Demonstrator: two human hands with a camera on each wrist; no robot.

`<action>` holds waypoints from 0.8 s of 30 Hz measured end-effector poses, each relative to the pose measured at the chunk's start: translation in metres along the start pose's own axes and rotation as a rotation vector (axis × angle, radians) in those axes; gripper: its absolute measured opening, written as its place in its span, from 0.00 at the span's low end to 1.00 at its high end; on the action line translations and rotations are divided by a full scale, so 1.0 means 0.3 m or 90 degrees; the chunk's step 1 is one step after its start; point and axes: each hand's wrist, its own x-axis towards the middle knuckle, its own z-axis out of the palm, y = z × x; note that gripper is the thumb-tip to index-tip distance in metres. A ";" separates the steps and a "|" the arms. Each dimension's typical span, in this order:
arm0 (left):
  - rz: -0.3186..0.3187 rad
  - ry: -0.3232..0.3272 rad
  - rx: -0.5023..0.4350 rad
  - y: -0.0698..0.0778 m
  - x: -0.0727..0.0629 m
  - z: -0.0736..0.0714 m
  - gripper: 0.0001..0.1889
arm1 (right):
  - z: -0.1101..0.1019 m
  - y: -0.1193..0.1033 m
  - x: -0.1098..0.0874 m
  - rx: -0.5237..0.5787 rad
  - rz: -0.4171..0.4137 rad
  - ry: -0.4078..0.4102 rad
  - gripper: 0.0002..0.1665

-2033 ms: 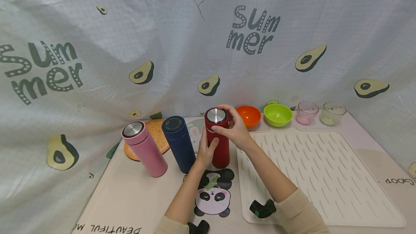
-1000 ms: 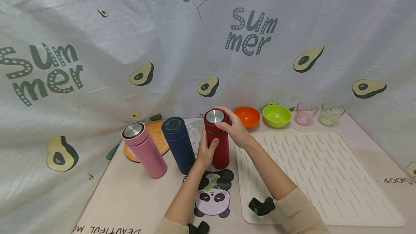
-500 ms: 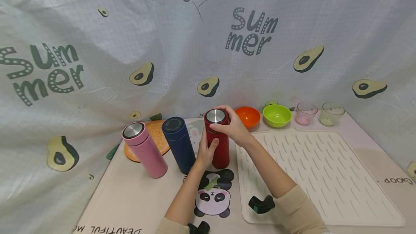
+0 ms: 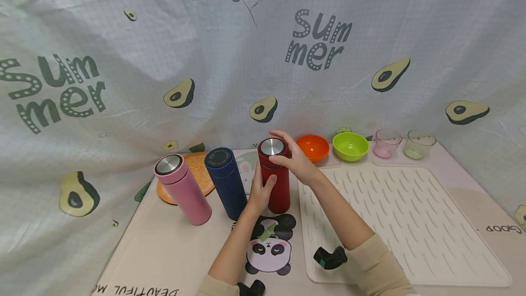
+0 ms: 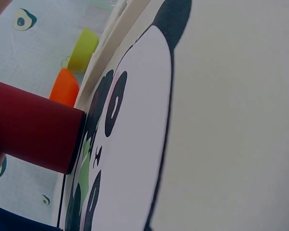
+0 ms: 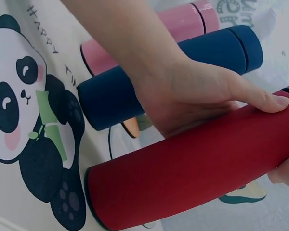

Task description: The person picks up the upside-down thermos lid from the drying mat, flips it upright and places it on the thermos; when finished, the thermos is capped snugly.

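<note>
A red thermos with a steel-topped lid stands upright on the table. My left hand grips its body from the left, thumb across the front. At the top, my right hand holds the lid from the right, with its thumb in front and index finger behind. The right wrist view shows the left hand wrapped against the red thermos. In the left wrist view, the lower part of the thermos shows, its lid out of frame. A thin line separates lid from body.
To the left stand a blue thermos and a pink thermos. Behind on the right are an orange bowl, a green bowl, a pink glass and a greenish glass. A ridged cream mat lies at right.
My right hand has shifted back and forth around the lid; its thumb and index finger have changed place slightly. The left hand and the thermos body stay where they were.
</note>
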 end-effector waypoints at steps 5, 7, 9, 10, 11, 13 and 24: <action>-0.002 0.003 0.001 -0.066 0.001 -0.007 0.44 | 0.004 0.005 0.002 0.015 -0.008 0.009 0.36; 0.001 0.006 0.004 -0.101 0.001 -0.009 0.43 | 0.007 0.006 0.002 0.013 -0.013 0.021 0.36; 0.009 0.011 0.006 -0.124 0.001 -0.007 0.41 | 0.009 0.007 0.003 0.026 -0.010 0.026 0.34; 0.016 0.011 0.008 -0.125 0.001 -0.007 0.40 | 0.009 0.006 0.002 0.031 -0.010 0.021 0.34; 0.022 0.013 0.009 -0.127 0.001 -0.006 0.39 | 0.008 0.005 0.001 0.036 -0.013 0.013 0.35; 0.042 0.017 0.011 -0.131 -0.001 -0.006 0.36 | 0.007 0.004 0.001 0.047 -0.019 0.005 0.35; 0.007 0.005 0.007 -0.126 0.002 -0.010 0.42 | 0.021 -0.001 -0.009 0.001 -0.019 0.039 0.38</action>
